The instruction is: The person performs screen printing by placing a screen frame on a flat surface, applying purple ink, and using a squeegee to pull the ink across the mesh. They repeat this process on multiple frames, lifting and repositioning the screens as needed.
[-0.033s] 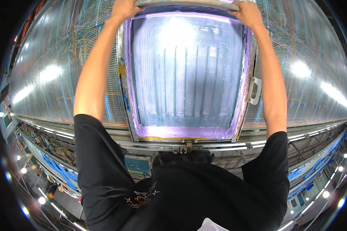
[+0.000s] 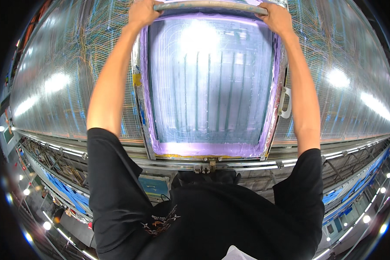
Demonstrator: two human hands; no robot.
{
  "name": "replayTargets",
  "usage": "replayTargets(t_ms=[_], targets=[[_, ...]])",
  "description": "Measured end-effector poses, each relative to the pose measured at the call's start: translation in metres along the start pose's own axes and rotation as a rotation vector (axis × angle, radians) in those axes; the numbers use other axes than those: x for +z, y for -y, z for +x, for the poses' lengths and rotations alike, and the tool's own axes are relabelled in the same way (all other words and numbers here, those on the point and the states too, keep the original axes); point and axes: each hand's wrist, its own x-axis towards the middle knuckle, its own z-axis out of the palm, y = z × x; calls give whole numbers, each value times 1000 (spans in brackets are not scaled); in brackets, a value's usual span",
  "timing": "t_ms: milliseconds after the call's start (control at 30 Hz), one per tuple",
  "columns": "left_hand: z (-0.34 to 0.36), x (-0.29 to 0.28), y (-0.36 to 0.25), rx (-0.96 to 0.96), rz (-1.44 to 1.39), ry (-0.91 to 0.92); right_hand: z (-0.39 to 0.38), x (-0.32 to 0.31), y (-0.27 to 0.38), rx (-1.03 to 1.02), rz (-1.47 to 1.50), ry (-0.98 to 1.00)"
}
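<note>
A long squeegee (image 2: 210, 5) spans the far end of a framed printing screen (image 2: 149, 99). My left hand (image 2: 144, 14) is closed round its left end. At the other end, my right hand (image 2: 276, 18) grips it in the same way. Both arms stretch out over the screen's sides. Purple ink or coating lines the screen's edges, and its translucent mesh shows several dark upright stripes with a bright glare near the far end. The squeegee's lower edge is hard to make out from here.
A long shiny table (image 2: 52, 108) marked with many thin coloured lines runs out on both sides of the screen. A pale handle (image 2: 286, 102) sticks out at the frame's right. Metal rails (image 2: 255, 163) cross in front of me, with a teal box (image 2: 155, 185) below them.
Both hands and the squeegee have come slightly nearer to me, and my left elbow has shifted a little inward. The screen has not moved.
</note>
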Motion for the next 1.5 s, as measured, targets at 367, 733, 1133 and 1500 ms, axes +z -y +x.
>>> replayTargets(t_ms=[367,733,1133,1500], targets=[[-302,51,-80,79,-176,-145,-283,39,74,-49,71,-153],[-574,59,-154,21,-254,-29,-562,25,171,97,107,59],[-519,33,-140,-80,-180,257,-342,73,-76,773,697,-384],[-563,53,-149,-181,-244,291,-316,75,-49,718,320,-508]])
